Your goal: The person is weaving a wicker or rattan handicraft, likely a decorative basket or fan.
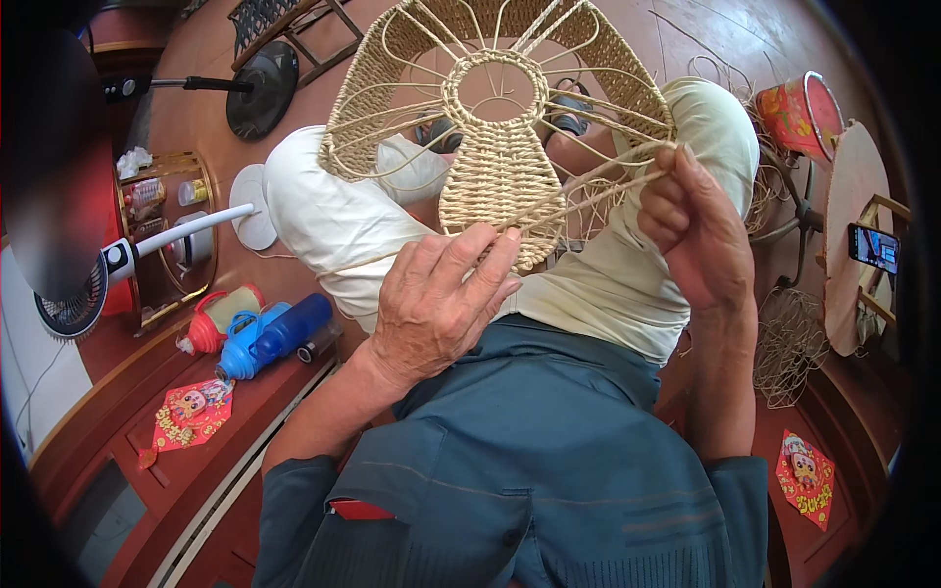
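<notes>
A woven straw-coloured piece [498, 181] with a round ring, looping spokes and braided curved sides rests between my knees, its flared narrow panel toward me. My left hand [441, 304] is over the near part of that panel, fingertips closed on a pale cord [588, 196] that runs taut to the right. My right hand [696, 225] pinches the cord at the right outer side of the weave, beside my right knee. Loose loops of cord hang below the spokes on the right, and a strand runs leftward from my left hand across my thigh.
Left: a white-poled fan [69, 294], a black round base [260, 88], a small shelf cart [167, 230], bottles [294, 333]. Right: a red bucket [794, 113], a round wooden board [848, 304] with a phone [872, 248], tangled cord [789, 348]. Red decorations [191, 416] lie nearby.
</notes>
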The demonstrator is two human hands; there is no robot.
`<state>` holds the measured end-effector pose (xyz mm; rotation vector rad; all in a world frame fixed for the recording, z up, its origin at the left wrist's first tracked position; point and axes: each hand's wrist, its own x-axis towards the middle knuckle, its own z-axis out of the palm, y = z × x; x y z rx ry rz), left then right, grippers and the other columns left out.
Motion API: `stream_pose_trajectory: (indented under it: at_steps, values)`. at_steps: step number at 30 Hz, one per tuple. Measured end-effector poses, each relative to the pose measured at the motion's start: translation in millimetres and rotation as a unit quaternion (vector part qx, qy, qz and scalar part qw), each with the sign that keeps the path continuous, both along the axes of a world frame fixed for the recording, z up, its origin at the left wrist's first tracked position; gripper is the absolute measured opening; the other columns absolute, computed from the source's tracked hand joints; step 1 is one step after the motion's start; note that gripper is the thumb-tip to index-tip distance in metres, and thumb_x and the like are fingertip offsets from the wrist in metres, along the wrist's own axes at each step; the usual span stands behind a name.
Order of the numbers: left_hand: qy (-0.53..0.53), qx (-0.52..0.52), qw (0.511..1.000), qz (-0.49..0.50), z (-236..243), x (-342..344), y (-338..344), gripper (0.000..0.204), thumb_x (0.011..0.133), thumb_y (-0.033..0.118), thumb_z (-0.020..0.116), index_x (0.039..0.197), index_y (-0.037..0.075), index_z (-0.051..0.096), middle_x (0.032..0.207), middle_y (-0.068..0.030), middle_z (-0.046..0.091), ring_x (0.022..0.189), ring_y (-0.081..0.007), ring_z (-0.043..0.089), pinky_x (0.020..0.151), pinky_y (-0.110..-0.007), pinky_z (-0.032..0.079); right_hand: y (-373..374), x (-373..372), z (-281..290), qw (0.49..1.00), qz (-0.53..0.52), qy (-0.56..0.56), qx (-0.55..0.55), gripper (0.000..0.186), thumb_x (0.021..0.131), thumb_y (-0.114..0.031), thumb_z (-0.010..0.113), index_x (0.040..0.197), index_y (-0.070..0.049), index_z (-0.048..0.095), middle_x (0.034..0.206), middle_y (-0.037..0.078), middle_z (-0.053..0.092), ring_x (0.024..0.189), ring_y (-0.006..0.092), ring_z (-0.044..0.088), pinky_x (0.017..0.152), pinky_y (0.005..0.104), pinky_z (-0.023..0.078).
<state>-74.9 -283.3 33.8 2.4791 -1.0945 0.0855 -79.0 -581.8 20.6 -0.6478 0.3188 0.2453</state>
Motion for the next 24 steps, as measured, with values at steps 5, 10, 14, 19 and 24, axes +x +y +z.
stream_pose_trajectory:
  at_steps: [5, 10, 14, 19, 24]
  values:
    - [-0.029, 0.069, 0.997, -0.016, 1, -1, -3, 0.05, 0.087, 0.018, 0.082, 0.135, 0.009, 0.07, 0.124, -0.0066, 0.064, 0.095, -0.0253, 0.062, 0.083, -0.039, 0.05, 13, 12, 12, 0.99, 0.009, -0.017, -0.14, 0.028, 0.11, -0.027, 0.062, 0.123, -0.003, 0.067, 0.093, -0.001, 0.067, 0.071, 0.0019, 0.046, 0.063, 0.0183, 0.038]
    - [-0.051, 0.108, 0.993, -0.005, 0, -5, -11, 0.051, 0.084, 0.016, 0.082, 0.132, 0.005, 0.068, 0.123, -0.0074, 0.063, 0.094, -0.0248, 0.062, 0.082, -0.039, 0.05, 36, -1, 8, 0.963, -0.013, -0.037, -0.265, 0.029, 0.103, -0.012, 0.069, 0.129, 0.001, 0.065, 0.092, 0.0, 0.067, 0.077, 0.0064, 0.058, 0.071, 0.0232, 0.047]
    - [-0.084, 0.138, 0.987, -0.002, -4, -8, -16, 0.05, 0.084, 0.015, 0.08, 0.13, 0.004, 0.066, 0.12, -0.0075, 0.063, 0.092, -0.0234, 0.062, 0.08, -0.038, 0.05, 53, -27, -9, 0.957, -0.022, 0.067, -0.283, 0.024, 0.102, -0.009, 0.067, 0.123, 0.001, 0.061, 0.097, 0.001, 0.065, 0.08, 0.007, 0.059, 0.072, 0.0241, 0.05]
    - [-0.118, 0.128, 0.985, 0.003, -6, -8, -19, 0.048, 0.083, 0.013, 0.078, 0.128, 0.003, 0.066, 0.117, -0.0078, 0.063, 0.09, -0.0231, 0.062, 0.079, -0.038, 0.05, 70, -46, -23, 0.967, 0.017, 0.102, -0.234, 0.027, 0.1, -0.009, 0.07, 0.124, 0.0, 0.059, 0.1, 0.001, 0.063, 0.082, 0.007, 0.06, 0.075, 0.0227, 0.052]
    - [-0.096, 0.129, 0.987, -0.002, -7, -6, -21, 0.044, 0.084, 0.011, 0.077, 0.126, 0.003, 0.067, 0.115, -0.0078, 0.063, 0.09, -0.0233, 0.062, 0.079, -0.038, 0.05, 74, -40, -33, 0.98, 0.027, 0.117, -0.161, 0.03, 0.1, -0.01, 0.071, 0.125, -0.003, 0.058, 0.102, 0.0, 0.064, 0.086, 0.007, 0.063, 0.076, 0.0232, 0.054]
